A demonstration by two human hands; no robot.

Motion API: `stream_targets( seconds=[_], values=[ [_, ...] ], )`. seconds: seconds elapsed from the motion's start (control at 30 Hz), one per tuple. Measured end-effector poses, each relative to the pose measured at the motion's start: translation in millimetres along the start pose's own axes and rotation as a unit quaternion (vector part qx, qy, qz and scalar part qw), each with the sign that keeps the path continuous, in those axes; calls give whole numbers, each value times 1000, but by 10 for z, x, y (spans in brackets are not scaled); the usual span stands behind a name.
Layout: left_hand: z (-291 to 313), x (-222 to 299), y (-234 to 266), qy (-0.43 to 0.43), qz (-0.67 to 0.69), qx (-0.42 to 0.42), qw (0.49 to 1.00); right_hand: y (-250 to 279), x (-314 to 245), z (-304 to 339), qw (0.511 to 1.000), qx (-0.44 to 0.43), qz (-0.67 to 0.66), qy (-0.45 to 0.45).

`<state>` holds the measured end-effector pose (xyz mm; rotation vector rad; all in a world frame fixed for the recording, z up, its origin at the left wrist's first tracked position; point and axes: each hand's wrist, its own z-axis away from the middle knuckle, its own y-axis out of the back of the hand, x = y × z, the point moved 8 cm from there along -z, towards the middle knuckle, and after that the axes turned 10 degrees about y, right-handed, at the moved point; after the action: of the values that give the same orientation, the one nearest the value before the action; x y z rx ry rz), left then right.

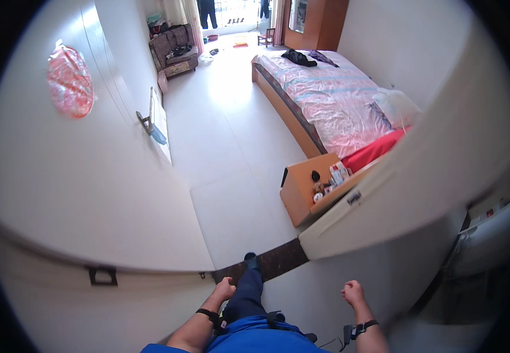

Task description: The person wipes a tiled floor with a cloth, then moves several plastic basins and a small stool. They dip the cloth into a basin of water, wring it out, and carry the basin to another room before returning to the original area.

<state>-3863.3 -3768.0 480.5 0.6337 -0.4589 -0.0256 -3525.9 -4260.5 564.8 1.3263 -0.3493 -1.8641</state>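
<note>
My left hand (224,289) hangs beside my left thigh, its fingers curled in with nothing showing in them. Out to the right, clear of my body, my right hand (353,292) is loosely closed, and no object shows in it. Each wrist wears a black strap. The white door (90,194), standing open, is the nearest thing to my left hand; the hand appears apart from it. A door handle (145,122) sits on its far edge. My right hand is nearest to the white door frame (349,206).
One foot (251,259) is at the dark threshold strip (284,259). Beyond it, pale tiled floor (225,147) runs past a bed (337,100) and a wooden bedside cabinet (299,188) bearing small items. A dark sofa (171,50) stands far left, a wardrobe (316,23) far right.
</note>
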Motion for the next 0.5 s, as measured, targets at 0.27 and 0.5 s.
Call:
stream_targets(
  seconds=[0.27,0.5],
  values=[
    [-1695,1129,1648,24,98,-4,995,-1201,-1516,-1231,972,-230,36,-31],
    [-2968,1962,3387,-17,276,90,957,-1534,-1738,-2572,939,-291,8,-183]
  ],
)
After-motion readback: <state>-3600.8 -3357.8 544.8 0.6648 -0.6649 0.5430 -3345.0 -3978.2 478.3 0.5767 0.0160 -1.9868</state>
